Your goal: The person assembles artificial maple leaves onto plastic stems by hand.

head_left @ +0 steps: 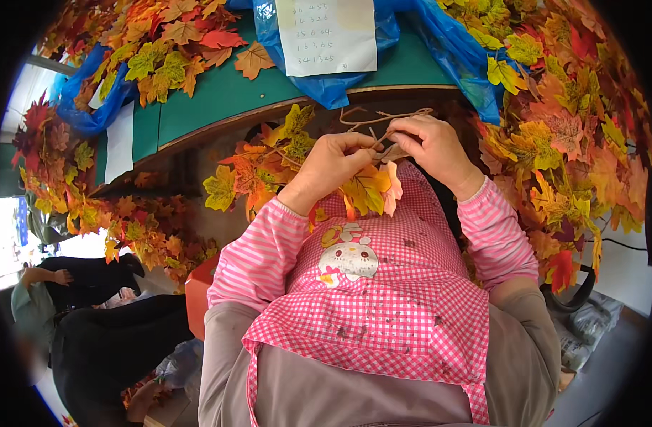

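Observation:
Just beyond the pink checked apron [383, 285], both hands meet over an artificial maple leaf garland. My left hand [333, 164] is closed, pinching the garland's brown stem. Fingertips of my right hand [433, 146] grip the same stem close by, nearly touching the left ones. Thin brown stem [404, 114] loops out past the fingers toward the table edge. Yellow and peach leaves [365, 188] hang below the hands. More orange and yellow-green leaves [248, 174] spread to the left. The exact point of the pinch is partly hidden by the fingers.
A green table [212, 107] curves ahead, bearing blue plastic [326, 89] and a white paper with handwriting [326, 43]. Heaped leaf garlands [568, 142] rise at right, others [162, 64] at far left. At left are a co-worker's hand [62, 277] and dark clothing [119, 341].

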